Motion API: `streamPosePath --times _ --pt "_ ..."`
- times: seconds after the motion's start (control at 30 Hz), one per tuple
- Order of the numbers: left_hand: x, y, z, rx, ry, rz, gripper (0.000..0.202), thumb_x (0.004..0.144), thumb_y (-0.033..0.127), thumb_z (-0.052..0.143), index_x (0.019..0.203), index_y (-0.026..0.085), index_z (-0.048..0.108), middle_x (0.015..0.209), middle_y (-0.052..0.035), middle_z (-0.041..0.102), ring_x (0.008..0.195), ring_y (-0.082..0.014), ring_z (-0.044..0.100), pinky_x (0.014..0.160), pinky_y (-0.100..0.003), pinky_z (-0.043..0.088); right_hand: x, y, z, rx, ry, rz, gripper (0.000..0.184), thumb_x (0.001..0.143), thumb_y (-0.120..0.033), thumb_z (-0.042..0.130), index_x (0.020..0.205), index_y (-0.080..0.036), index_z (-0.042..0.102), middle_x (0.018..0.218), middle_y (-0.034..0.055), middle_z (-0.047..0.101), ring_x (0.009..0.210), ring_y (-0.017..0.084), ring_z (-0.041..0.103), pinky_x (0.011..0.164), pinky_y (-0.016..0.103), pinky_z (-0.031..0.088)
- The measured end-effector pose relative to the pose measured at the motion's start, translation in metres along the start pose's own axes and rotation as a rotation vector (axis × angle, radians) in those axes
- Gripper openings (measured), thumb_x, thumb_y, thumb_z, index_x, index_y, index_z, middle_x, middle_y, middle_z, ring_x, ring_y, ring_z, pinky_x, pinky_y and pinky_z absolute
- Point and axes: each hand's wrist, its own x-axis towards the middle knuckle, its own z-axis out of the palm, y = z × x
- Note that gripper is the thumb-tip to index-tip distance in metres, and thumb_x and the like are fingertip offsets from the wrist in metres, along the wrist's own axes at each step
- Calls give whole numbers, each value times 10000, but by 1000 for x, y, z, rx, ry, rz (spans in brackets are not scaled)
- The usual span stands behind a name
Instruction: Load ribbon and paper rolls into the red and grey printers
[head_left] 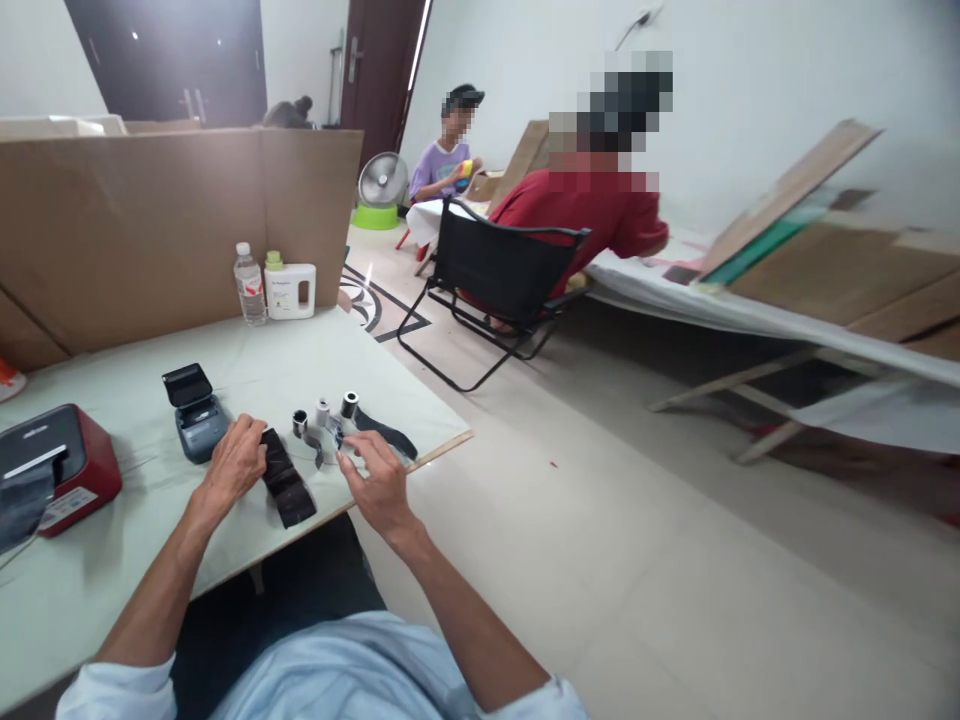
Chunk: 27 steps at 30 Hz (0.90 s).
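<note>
The left hand (234, 460) is at the upper end of the black strip (288, 484) lying on the table (300, 350), the right hand (381, 486) just beside three small rolls (322, 411). I cannot tell whether either hand's fingers pinch anything

Left hand (238, 458) at a dark strip (290, 492), right hand (381, 482) near 3 small rolls (322, 409)

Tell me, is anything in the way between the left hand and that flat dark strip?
Nothing visible: the left hand is right at the upper end of the dark strip. The right hand is beyond the strip, beside the small rolls.
</note>
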Motion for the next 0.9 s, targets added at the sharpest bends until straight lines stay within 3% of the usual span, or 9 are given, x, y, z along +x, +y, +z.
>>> streamPosePath --times 0.23,0.37,0.47,0.67,0.9 --pt "23 3 -16 -78 52 104 338 912 154 543 1206 213 699 1194 -116 682 1112 -296 647 1028 -454 534 3 21 -6 -28 62 88 186 1017 -281 534 1003 -199 700 972 92 692 858 210 641 836 341 539" --pt "41 10 -10 -177 6 178 367 901 192 583 1251 228 687 1282 -99 668 1192 -277 639 1086 -448 517 -3 26 3 -63 -24 122 186 997 -313 597 1080 -181 699 962 70 694 794 183 632 788 300 520" --pt "53 16 0 -231 -29 221 427 862 180 613 1284 224 666 1310 -100 659 1206 -267 643 1097 -438 512 -2 29 16 -84 -89 194 291 965 -350 673 1200 -178 684 1037 72 715 801 174 650 785 278 521" --pt "65 17 9 -228 -67 225 368 865 163 580 1220 210 670 1278 -102 690 1187 -266 658 1091 -433 506 8 37 32 -135 -131 247 213 980 -254 602 1146 -188 718 1037 69 735 827 174 672 804 263 502" --pt "68 25 3 -245 -154 177 372 870 210 647 1240 236 680 1157 -70 765 1069 -260 718 1009 -391 536 -1 32 28 -67 -25 218 179 986 -250 546 1036 -176 701 935 62 703 771 175 633 785 283 496"
